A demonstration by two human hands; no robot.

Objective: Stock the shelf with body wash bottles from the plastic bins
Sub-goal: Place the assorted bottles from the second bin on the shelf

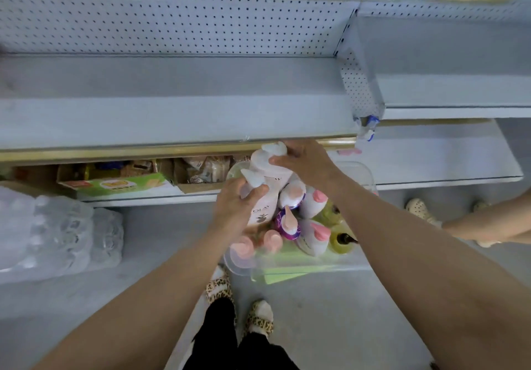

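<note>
Plastic pump bottles (pixel 311 206) fill the clear bin (pixel 364 173) in the middle of the frame. The left hand (pixel 236 200) grips one bottle (pixel 263 211), the right hand (pixel 305 162) grips a second bottle (pixel 265 165) just above. This looks like the pick-up step; next both need lifting onto the grey shelf (pixel 172 116) above

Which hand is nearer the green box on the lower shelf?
Left. The left hand, gripping a body wash bottle, is just right of the green box; the right hand is farther right.
</note>
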